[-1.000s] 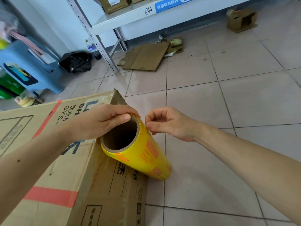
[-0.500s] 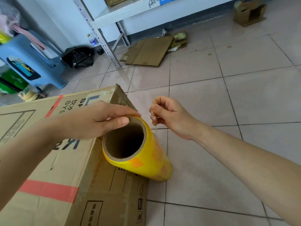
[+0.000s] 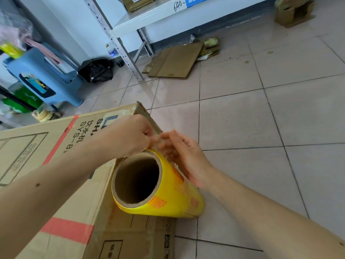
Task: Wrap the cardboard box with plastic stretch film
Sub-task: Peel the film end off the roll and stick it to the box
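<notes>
— Both hands have closed in since a second ago: the right hand [image 3: 183, 156], then apart from the roll, now lies against its upper side.
— Going from nine o'clock: cardboard box [image 3: 61, 165] on the floor, big, stiff, probably awkward to turn. Left hand [image 3: 130, 135], fingers curled, pinching a wisp of film just above the roll.
— And the stretch film roll [image 3: 164, 191]?
— Leaning on the box's right edge, lower end on the tiles. Film's thin, clingy, tears easily; I'd grip the free edge wide. Right fingers look loosely spread, though blurred.
</notes>
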Demonstrator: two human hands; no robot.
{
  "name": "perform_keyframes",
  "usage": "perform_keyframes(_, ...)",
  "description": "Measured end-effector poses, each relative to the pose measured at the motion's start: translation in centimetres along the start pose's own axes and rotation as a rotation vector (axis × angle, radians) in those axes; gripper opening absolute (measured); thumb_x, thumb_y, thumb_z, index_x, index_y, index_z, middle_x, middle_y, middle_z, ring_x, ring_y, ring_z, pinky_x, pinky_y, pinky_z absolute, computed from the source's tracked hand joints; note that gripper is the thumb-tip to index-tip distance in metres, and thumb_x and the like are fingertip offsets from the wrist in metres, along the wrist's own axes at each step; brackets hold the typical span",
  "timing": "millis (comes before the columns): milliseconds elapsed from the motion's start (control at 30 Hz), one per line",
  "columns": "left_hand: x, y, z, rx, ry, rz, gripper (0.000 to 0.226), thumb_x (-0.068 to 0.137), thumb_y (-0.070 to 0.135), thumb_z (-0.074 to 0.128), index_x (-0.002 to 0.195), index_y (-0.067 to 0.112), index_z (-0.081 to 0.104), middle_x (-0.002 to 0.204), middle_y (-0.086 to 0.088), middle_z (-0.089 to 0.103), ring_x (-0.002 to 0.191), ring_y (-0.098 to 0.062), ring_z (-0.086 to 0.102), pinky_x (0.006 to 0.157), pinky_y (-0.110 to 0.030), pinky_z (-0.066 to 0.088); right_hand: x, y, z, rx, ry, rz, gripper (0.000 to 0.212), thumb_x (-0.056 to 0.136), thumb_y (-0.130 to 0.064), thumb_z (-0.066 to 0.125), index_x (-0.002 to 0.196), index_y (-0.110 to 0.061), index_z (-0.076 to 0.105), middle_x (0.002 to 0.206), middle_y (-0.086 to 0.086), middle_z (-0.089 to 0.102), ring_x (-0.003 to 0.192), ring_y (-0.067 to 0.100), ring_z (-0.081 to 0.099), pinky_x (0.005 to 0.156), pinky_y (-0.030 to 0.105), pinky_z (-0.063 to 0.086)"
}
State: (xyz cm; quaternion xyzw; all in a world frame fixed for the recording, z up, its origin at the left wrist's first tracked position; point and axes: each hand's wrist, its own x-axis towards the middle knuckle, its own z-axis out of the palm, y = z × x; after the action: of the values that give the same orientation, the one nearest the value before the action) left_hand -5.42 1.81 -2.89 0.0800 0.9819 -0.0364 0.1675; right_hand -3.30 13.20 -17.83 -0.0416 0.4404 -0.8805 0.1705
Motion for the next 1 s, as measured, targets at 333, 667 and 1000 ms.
perform_keyframes(333,-0.2,1.4,-0.1,-0.207,-0.044,-0.15,0.032,0.105,0.034,0.044,0.082,0.014,0.054,0.072,-0.008,0.063,0.052,-0.015,0.062,0.047,-0.028,0.05,2.1,0.3,-0.6,-0.249,-0.056,-0.032,0.023,0.1,-0.021,0.051,0.079,-0.012,0.056,0.06,-0.003,0.054,0.053,0.009,0.048,0.051,0.022,0.041)
perform_keyframes(667,2.6,0.2,0.0,0.52,0.24,-0.053,0.02,0.102,0.032,0.049,0.092,0.018,0.039,0.07,0.003,0.041,0.07,-0.022,0.051,0.058,-0.035,0.043,2.3,3.4,-1.5,-0.178,0.095,-0.041,0.018,0.091,-0.024,0.064,0.077,-0.013,0.066,0.054,-0.008,0.055,0.047,0.003,0.047,0.046,0.016,0.038)
perform_keyframes(1000,4.1,1.4,-0.6,0.518,-0.128,-0.089,0.069,0.069,0.085,0.043,0.078,0.02,0.062,0.067,0.003,0.061,0.063,-0.012,0.059,0.062,-0.03,0.053,4.5,4.1,-2.0,-0.164,0.123,-0.198,0.016,0.094,-0.01,0.06,0.079,-0.016,0.06,0.059,-0.013,0.052,0.05,-0.003,0.045,0.048,0.01,0.037)
